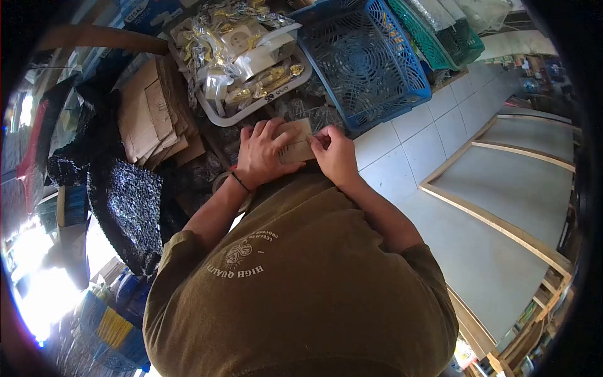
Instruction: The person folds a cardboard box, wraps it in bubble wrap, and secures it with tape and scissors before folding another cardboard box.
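Observation:
A small tan cardboard piece (301, 133), perhaps a flat box with faint print, lies between my two hands close to my body. My left hand (262, 154) rests across its left part, fingers spread over the top and thumb along the near edge, holding it in place. At its right edge, my right hand (336, 156) pinches with thumb and bent fingers. Whether anything tiny is between those fingertips is hidden. Just beyond sits a white tray (229, 119) heaped with clear packets of gold-coloured fittings.
A blue plastic basket (411, 88) stands at the back, beside a green basket (468, 47) holding clear packaging. Cardboard sheets (147, 113) are stacked at the left, near black bubble wrap (129, 201). White tiles (418, 141) and wood-framed panels (490, 213) lie to the right.

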The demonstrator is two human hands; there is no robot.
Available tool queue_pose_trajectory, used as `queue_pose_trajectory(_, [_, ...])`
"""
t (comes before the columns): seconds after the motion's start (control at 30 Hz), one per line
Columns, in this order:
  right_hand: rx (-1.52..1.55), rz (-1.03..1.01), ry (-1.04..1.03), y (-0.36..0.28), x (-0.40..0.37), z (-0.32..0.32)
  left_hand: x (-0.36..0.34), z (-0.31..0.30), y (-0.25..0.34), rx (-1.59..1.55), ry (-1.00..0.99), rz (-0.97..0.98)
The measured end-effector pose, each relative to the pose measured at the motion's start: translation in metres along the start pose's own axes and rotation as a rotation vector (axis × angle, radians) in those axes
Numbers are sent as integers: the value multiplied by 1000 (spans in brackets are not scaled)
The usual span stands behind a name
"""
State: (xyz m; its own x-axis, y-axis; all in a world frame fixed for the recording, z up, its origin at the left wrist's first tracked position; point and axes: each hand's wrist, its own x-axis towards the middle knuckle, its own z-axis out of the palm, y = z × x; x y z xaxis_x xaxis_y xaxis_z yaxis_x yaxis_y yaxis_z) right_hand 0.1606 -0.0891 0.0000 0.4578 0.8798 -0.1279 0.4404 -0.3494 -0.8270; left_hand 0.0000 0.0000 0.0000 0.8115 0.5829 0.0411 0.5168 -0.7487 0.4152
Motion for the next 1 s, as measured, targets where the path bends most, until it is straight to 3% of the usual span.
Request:
queue_pose_trajectory(0.3, [-17, 70, 113, -4, -4, -2, 0, 0, -1, -31, 31, 20])
queue_pose_trajectory(0.8, [122, 185, 8, 20, 9, 8, 1, 0, 0, -4, 31, 33])
queue_pose_trajectory(1.0, [263, 276, -164, 22, -11, -4, 1, 2, 0, -21, 58, 27])
